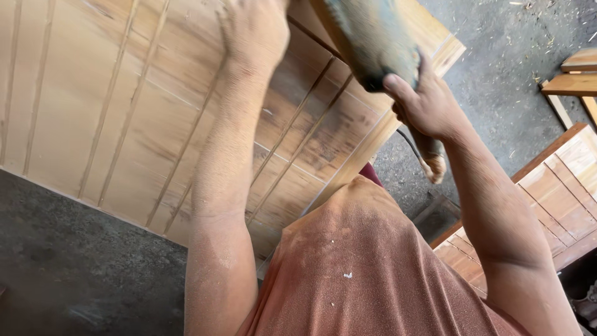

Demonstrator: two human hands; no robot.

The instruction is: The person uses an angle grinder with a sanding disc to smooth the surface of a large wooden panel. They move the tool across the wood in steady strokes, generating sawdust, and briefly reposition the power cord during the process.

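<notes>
A large grooved wooden panel [112, 106] lies in front of me, raised off the floor. My right hand [423, 99] grips the rear of a dusty grey-green power tool [373, 37] held over the panel's right part; its cord [410, 146] hangs below the hand. My left hand [252, 28] is at the top edge of the view beside the tool, fingers cut off by the frame, so what it holds is hidden. Both forearms and my orange shirt [360, 267] are coated in sawdust.
Dark concrete floor [68, 261] with wood shavings surrounds the panel. A second slatted wooden panel [553, 199] lies at the right. Wooden boards [575, 78] stand at the upper right edge.
</notes>
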